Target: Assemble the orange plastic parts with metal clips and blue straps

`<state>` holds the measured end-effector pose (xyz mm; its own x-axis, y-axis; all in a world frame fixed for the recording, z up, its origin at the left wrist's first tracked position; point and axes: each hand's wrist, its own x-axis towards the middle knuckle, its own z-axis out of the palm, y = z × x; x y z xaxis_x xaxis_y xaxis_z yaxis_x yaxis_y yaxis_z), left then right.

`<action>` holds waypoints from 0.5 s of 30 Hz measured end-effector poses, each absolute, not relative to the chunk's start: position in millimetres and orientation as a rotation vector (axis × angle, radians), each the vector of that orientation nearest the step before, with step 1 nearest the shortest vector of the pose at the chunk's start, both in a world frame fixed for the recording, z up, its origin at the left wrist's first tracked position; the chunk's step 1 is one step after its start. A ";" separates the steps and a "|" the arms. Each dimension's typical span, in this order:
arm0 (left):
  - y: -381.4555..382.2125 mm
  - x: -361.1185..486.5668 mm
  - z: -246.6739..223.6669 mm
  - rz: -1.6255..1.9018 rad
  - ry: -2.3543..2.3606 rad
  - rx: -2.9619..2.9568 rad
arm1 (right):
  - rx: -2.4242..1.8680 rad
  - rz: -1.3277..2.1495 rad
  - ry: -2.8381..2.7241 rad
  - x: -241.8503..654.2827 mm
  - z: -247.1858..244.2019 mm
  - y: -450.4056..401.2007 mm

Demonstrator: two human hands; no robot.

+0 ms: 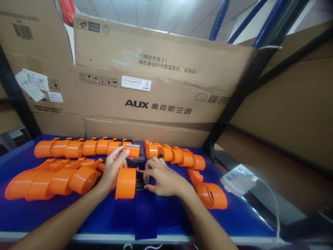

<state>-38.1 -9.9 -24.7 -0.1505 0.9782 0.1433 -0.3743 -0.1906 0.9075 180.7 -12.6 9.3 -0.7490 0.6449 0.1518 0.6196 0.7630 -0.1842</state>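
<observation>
My left hand [113, 166] is closed around an orange plastic ring-shaped part [126, 184], whose short round tube hangs below the fingers. Its thumb lies near a small comb-like strip [133, 146] on another orange piece behind; I cannot tell whether they touch. Beside the part's right edge, my right hand [162, 177] has its fingers bent in a pinch. A small greyish piece [147, 179] shows at those fingertips, too small and blurred to name. Between the hands, a thin metallic rod [140, 171] points toward the held part.
Rows of similar orange parts [74, 148] stand at the back left, front left and back right. Two more orange parts [214, 196] lie at right, near a white power strip [239, 178] with a cable. Cardboard [161, 86] walls the back of the blue table [91, 217].
</observation>
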 end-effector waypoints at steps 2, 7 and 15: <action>-9.1 -37.7 -26.3 1.565 0.904 0.962 | -1.008 0.137 -2.792 179.7 7.4 -13.0; -11.2 -34.3 -26.3 1.563 0.913 0.965 | -1.042 0.039 -2.833 174.3 2.9 -14.8; -14.8 -31.8 -26.7 1.563 0.895 0.981 | -1.025 -0.011 -2.727 176.4 5.3 -15.6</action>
